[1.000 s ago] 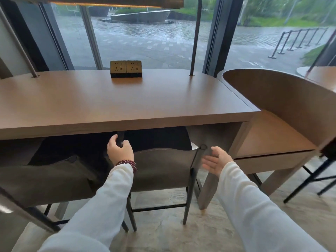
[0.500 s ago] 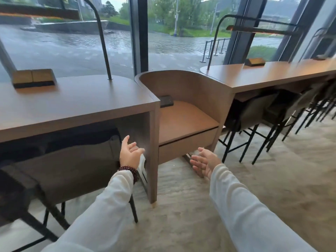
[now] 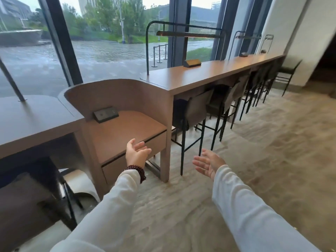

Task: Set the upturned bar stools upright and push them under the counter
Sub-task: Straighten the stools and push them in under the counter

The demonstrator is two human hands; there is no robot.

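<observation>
Bar stools point(image 3: 197, 109) upright in a row, tucked under the long table point(image 3: 209, 73), right and far. One more stool point(image 3: 27, 202) under the near left table point(image 3: 27, 120). Curved wooden bench point(image 3: 127, 131) between the tables. Left hand point(image 3: 136, 154) and right hand point(image 3: 209, 163) near, both spread open, empty, above the floor point(image 3: 272, 160).

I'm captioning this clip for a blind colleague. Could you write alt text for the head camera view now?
Two empty hands in white sleeves, left hand and right hand, reach forward, open and relaxed, over a pale floor. Ahead, dark upright bar stools on black metal legs sit tucked under a long brown wooden counter beside tall windows.
</observation>
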